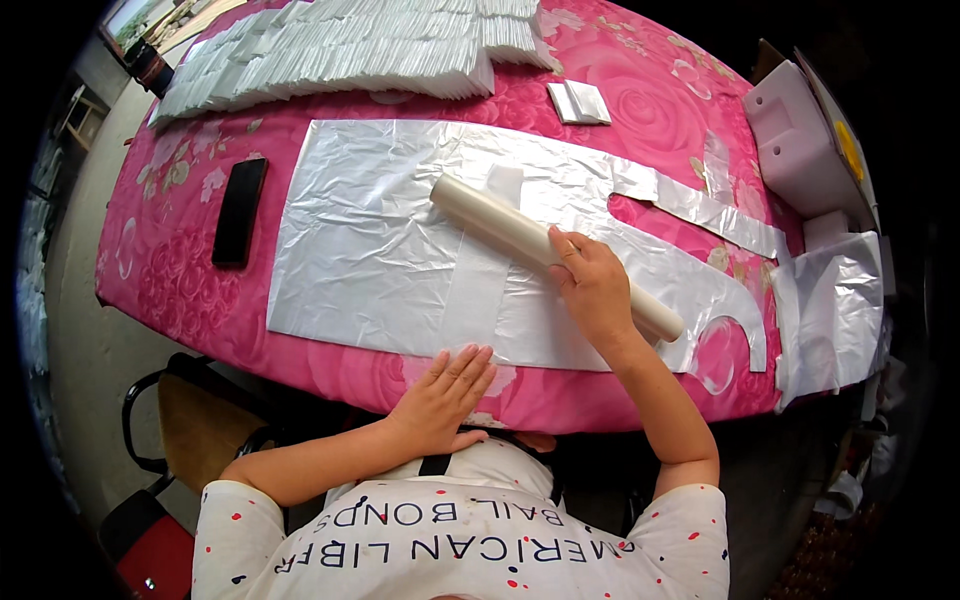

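Note:
A thin, shiny white plastic sheet (370, 230) with strap-like strips at its right end lies spread over the table. My right hand (592, 285) is closed around a pale, smooth tube (490, 215), which rests aslant across the sheet from upper left to lower right. A paler band (470, 290) runs across the sheet under the tube. My left hand (448, 398) lies open and flat at the table's near edge, fingers stretched toward the sheet's lower border, holding nothing.
Long rows of folded white plastic packets (350, 55) fill the far left, and a small folded packet (579, 102) lies apart. A black phone (239, 213) lies on the pink flowered tablecloth (165, 240). At right are a white foam box (800, 130) and hanging plastic sheets (830, 310).

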